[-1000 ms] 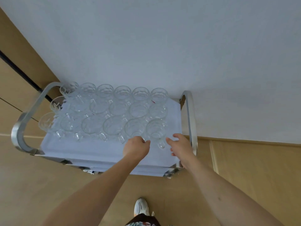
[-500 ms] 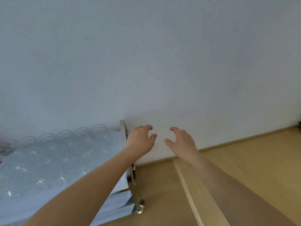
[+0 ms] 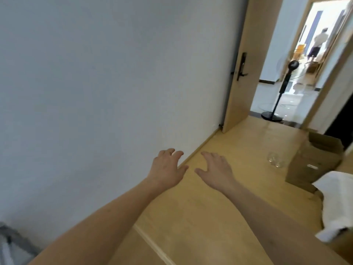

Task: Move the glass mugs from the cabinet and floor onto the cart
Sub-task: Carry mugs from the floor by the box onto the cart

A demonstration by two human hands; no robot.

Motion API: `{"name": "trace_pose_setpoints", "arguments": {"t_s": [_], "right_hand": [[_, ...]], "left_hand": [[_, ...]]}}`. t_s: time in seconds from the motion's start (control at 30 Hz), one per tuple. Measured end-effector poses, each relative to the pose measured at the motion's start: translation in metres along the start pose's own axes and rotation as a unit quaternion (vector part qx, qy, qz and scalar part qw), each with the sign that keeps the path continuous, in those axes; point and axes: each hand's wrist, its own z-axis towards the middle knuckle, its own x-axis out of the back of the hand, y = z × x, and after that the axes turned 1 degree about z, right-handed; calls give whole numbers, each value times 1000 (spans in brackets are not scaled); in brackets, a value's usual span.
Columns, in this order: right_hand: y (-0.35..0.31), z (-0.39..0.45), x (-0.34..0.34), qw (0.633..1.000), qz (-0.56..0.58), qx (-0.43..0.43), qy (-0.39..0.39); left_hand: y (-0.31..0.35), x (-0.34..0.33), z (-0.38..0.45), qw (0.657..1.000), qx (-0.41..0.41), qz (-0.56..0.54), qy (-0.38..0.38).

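Both my hands are stretched out in front of me, holding nothing. My left hand (image 3: 166, 167) hangs in the air before the white wall with loosely spread fingers. My right hand (image 3: 215, 169) is beside it over the wooden floor, fingers straight. Two clear glass mugs (image 3: 276, 160) stand on the floor to the far right, next to a cardboard box (image 3: 313, 163), well beyond my right hand. Only a blurred corner of the cart (image 3: 11, 243) shows at the bottom left edge.
A white cloth (image 3: 336, 203) drapes over something at the right edge. A wooden door (image 3: 242, 69) stands open ahead, with a black standing fan (image 3: 280, 90) in the doorway and a person far behind it. The white wall fills the left.
The view has swung right, away from the cart full of mugs, toward the doorway. Both hands left the cart and stay empty. The mugs on the floor and the box have come into view.
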Motion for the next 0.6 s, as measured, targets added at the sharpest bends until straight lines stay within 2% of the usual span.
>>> {"name": "trace_pose_setpoints", "arguments": {"t_s": [0.33, 0.6], "right_hand": [[120, 29, 38, 983, -26, -171, 54], [184, 115, 51, 956, -23, -282, 83]], "left_hand": [[107, -62, 121, 985, -158, -22, -67], [147, -107, 255, 963, -236, -59, -114]]}}
